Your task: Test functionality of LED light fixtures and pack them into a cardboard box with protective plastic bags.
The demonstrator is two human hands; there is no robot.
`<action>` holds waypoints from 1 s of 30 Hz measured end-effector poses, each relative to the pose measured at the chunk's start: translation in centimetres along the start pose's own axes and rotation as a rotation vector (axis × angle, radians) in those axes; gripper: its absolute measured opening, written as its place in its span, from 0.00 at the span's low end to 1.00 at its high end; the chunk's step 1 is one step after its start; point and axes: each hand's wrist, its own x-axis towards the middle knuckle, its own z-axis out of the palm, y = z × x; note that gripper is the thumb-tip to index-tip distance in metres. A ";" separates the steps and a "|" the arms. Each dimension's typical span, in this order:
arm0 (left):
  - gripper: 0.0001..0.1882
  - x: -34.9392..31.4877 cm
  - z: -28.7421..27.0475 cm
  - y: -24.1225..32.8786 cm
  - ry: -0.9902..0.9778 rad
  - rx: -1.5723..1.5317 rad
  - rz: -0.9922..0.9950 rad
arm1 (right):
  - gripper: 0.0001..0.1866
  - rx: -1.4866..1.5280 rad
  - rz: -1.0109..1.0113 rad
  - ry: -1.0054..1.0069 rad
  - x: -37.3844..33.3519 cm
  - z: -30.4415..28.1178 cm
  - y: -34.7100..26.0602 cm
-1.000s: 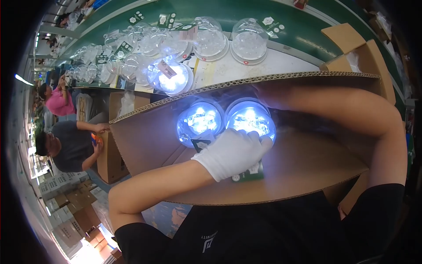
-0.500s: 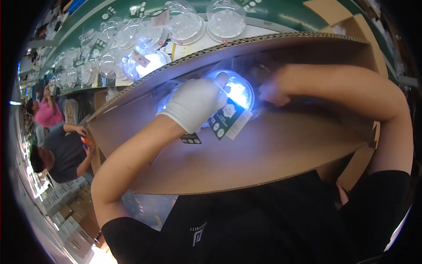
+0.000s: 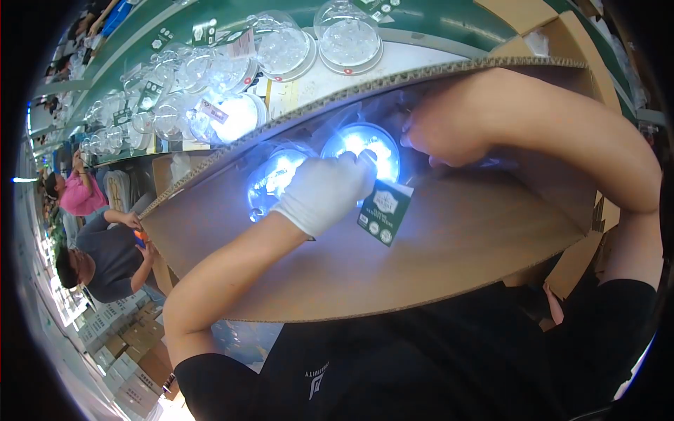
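Inside an open cardboard box (image 3: pixel 449 245), my left hand (image 3: pixel 323 193), in a white glove, closes its fingers at the top of a lit clear dome ornament (image 3: pixel 385 151). A green card tag (image 3: pixel 386 212) hangs from that ornament beside my fingertips. A second lit dome ornament (image 3: pixel 272 181) lies to its left, partly behind the glove. My bare right hand (image 3: pixel 449 130) is just right of the first dome, its fingers curled and slightly blurred. Whether they pinch something is hidden. Clear plastic film (image 3: pixel 344 119) shows behind the domes.
Beyond the box, several clear dome ornaments (image 3: pixel 349 45) with tags stand on a green and white bench; one (image 3: pixel 235 118) glows. Cardboard flaps (image 3: pixel 519 17) rise at the far right. A co-worker (image 3: pixel 112 256) holds an orange and blue object at left, near stacked cartons (image 3: pixel 123 337).
My left hand has shifted slightly right and down, uncovering more of the left lit dome. The green tag has swung right. My right hand has moved slightly left, closer to the dome.
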 end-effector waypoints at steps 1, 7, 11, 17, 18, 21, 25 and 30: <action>0.11 -0.1 -0.1 0.3 -0.027 0.061 0.018 | 0.19 0.020 -0.013 -0.013 -0.9 0.0 0.3; 0.08 -0.5 0.2 1.3 -0.006 0.074 0.096 | 0.25 0.109 -0.012 0.235 -1.2 3.5 1.8; 0.09 -0.4 0.0 1.3 0.006 0.138 0.080 | 0.25 0.122 0.016 0.174 -0.5 2.9 1.7; 0.07 -0.1 -0.2 2.7 0.027 0.014 0.074 | 0.28 0.150 0.034 0.070 0.3 2.8 1.9; 0.08 0.3 -0.4 2.5 0.055 0.045 0.060 | 0.28 0.126 0.020 0.074 0.4 3.6 2.2; 0.08 0.4 0.1 0.9 0.015 0.059 0.017 | 0.21 0.052 -0.108 0.435 0.7 5.2 3.0; 0.06 0.2 2.0 0.6 0.006 0.009 -0.043 | 0.23 0.065 -0.069 0.288 0.8 3.1 2.9; 0.06 1.9 2.2 -0.4 -0.117 -0.107 -0.114 | 0.27 0.068 -0.068 0.113 1.2 1.5 3.7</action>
